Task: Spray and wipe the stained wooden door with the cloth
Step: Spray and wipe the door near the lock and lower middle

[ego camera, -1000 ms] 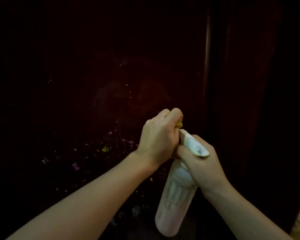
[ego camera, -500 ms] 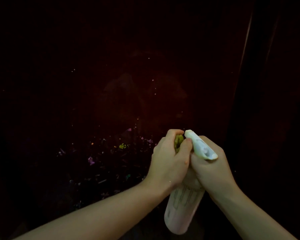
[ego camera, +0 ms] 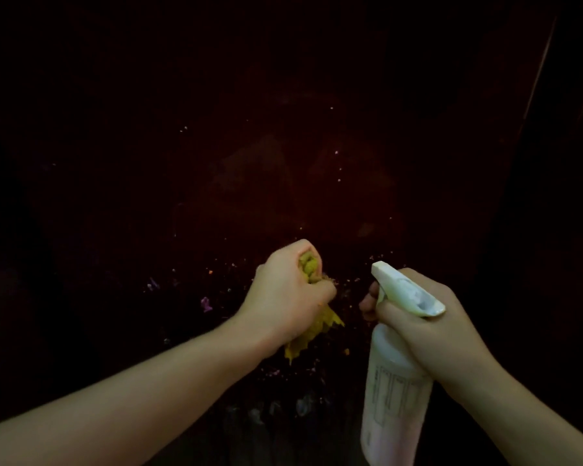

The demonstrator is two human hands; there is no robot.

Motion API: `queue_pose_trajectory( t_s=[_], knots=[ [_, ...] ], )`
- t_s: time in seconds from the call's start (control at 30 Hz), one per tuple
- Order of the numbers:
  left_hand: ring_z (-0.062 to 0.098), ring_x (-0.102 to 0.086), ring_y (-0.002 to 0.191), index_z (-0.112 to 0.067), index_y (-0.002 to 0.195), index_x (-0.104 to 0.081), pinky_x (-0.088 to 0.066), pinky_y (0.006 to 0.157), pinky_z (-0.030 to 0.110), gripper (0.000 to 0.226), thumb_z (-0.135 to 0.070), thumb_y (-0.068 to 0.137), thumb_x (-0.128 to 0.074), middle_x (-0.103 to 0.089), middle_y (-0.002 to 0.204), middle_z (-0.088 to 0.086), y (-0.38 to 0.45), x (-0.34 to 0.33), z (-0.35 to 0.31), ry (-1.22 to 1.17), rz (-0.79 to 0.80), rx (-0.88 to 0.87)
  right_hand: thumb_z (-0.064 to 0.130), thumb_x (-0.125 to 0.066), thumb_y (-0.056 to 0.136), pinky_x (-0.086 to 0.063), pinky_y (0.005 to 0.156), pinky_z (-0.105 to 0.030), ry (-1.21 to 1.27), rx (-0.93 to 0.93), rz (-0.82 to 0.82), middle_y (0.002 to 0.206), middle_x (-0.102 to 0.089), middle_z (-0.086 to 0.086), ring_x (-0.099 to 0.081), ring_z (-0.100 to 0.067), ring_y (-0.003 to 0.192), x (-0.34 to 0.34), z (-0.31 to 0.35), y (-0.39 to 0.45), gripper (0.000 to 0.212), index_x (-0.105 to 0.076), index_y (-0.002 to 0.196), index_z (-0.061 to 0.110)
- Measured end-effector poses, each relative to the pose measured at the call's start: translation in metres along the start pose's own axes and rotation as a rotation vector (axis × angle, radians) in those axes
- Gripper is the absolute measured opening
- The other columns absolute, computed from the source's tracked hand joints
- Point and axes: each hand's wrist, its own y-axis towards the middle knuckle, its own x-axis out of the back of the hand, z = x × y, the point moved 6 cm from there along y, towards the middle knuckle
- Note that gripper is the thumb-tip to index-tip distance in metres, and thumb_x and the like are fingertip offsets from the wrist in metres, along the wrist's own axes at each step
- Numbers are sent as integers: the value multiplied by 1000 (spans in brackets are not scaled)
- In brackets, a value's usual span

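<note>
A dark reddish wooden door (ego camera: 283,146) fills the view, speckled with small pink, purple and orange stains (ego camera: 206,304) around its lower middle. My left hand (ego camera: 286,297) grips a bunched yellow cloth (ego camera: 312,327), whose corner hangs below the fist, close in front of the stained patch. My right hand (ego camera: 428,327) holds a white spray bottle (ego camera: 394,391) by its neck, fingers curled round the trigger, nozzle pointing up-left toward the door.
The door's vertical edge or frame (ego camera: 539,68) runs down the right side, with darker shadow beyond it. The scene is very dim and little else can be made out.
My two hands, pressed together at the bottle's nozzle before, have separated: the left with the cloth moved left, the right with the bottle moved right.
</note>
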Motion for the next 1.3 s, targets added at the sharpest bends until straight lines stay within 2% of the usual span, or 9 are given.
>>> queue_pose_trajectory(
  t_s=[0.13, 0.23, 0.33, 0.47, 0.6, 0.77, 0.93, 1.07, 1.3],
  knots=[
    [6, -69, 74, -26, 89, -63, -60, 72, 32, 17, -8, 88, -63, -71, 76, -2, -3, 14, 6, -9, -41, 8, 18, -71, 79, -55, 73, -50, 4, -3, -29, 80, -70, -16, -68, -35, 81, -12, 6, -1, 9, -66, 78, 11],
    [5, -66, 64, -25, 85, -68, -57, 66, 28, 6, -25, 90, -66, -68, 68, -4, -3, 22, 7, 7, -89, -1, 15, -71, 81, -55, 74, -55, 16, -27, -28, 80, -70, -18, -67, -37, 81, -21, 8, -2, 9, -65, 76, 12],
    [10, -58, 52, -14, 71, -65, -51, 57, 27, 31, -41, 87, -67, -60, 54, -2, -4, 25, 10, 34, -124, -3, 19, -70, 80, -56, 72, -51, -2, -36, -19, 81, -70, -16, -68, -34, 81, -28, 7, -5, 9, -65, 79, 11],
    [2, -42, 38, -13, 58, -54, -36, 44, 15, 41, -37, 89, -65, -44, 40, -11, -9, 30, 15, 79, -146, 20, 10, -69, 83, -56, 71, -40, -34, -35, 6, 80, -72, -8, -70, -24, 79, -38, 6, -8, 7, -67, 80, 16],
    [9, -41, 40, -14, 53, -50, -39, 41, 23, 38, -24, 87, -63, -43, 42, -8, -11, 32, 26, 89, -140, 65, 10, -69, 83, -56, 67, -38, -25, -48, 35, 80, -72, -11, -69, -27, 78, -50, 3, -9, 6, -66, 80, 14],
    [10, -40, 40, -12, 54, -51, -34, 39, 23, 33, -16, 86, -58, -44, 42, -8, -16, 37, 39, 112, -143, 98, 9, -68, 82, -50, 57, -25, -16, -24, 53, 76, -69, -10, -66, -25, 72, -65, 3, -10, 8, -65, 78, 14],
    [11, -44, 40, -8, 57, -55, -38, 39, 23, 31, -16, 87, -59, -48, 45, -5, -22, 41, 56, 185, -117, 111, 8, -67, 82, -46, 54, -16, -20, -23, 86, 66, -63, 1, -57, -4, 59, -82, 4, -8, 15, -62, 75, 20],
    [4, -47, 40, -16, 56, -53, -43, 42, 23, 33, -21, 88, -62, -52, 46, -6, -29, 54, 70, 298, -177, 95, 6, -65, 81, -45, 53, -14, -21, -1, 155, 66, -59, 3, -53, -1, 57, -104, 11, -8, 14, -61, 78, 19],
    [9, -61, 71, -27, 87, -52, -49, 59, 23, 10, -28, 85, -62, -62, 80, -6, -53, 87, 85, 216, -304, 141, 8, -65, 80, -40, 49, -17, 5, 53, 220, 60, -54, 5, -46, -2, 52, -145, 25, -9, 7, -60, 78, 12]
  ],
)
